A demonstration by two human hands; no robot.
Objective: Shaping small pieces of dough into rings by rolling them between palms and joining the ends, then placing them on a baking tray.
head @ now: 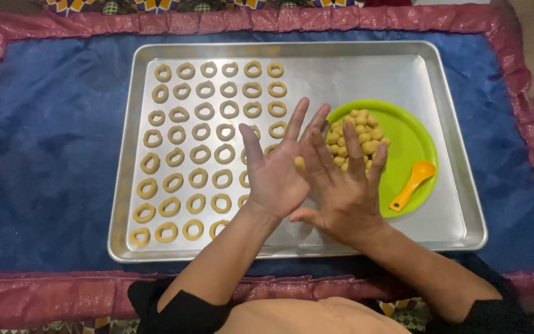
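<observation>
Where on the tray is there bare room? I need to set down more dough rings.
The tray is bare along its back right, between the dough rings and the right rim, behind the green plate. A narrower strip runs along the front edge, right of the hands. The left half is packed with rings; the plate holds dough balls and an orange spoon.

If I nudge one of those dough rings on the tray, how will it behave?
The dough rings look soft and raw, so one would probably bend or lose shape rather than slide whole. Being thin and hollow, it may tear when lifted. Lying flat on the tray, it is unlikely to roll.
</observation>
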